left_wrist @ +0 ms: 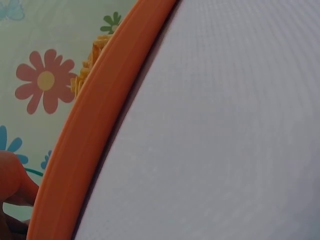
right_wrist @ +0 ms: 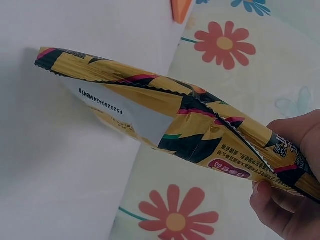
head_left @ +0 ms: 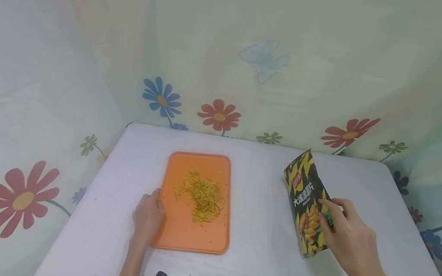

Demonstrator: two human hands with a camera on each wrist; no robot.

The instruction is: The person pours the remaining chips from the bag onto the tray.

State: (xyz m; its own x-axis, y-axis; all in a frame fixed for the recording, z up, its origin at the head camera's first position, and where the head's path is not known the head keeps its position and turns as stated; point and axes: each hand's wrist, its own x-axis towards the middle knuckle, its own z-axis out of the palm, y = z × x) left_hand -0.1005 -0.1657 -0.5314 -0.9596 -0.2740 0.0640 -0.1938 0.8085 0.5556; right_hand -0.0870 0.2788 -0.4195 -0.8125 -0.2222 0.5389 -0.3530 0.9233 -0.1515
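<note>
An orange tray (head_left: 174, 234) lies on the white tabletop, with a loose heap of thin yellow crinkled chip pieces (head_left: 206, 197) on it. My left hand (head_left: 148, 217) holds the tray's left edge, its fingers at the rim. In the left wrist view the tray's side wall (left_wrist: 95, 120) slants across, and part of that hand shows at the lower left. To the right, my right hand (head_left: 353, 239) pinches the right edge of a black and yellow potato chip bag (head_left: 298, 200). The bag stands tilted, front towards the tray; its seamed back (right_wrist: 195, 145) appears in the right wrist view.
A white cloth covers the table (head_left: 259, 193), with a stretch of it between the tray and the bag. Curtains printed with flowers (head_left: 219, 116) hang behind the table and along both sides. Small crumbs lie around the heap on the tray.
</note>
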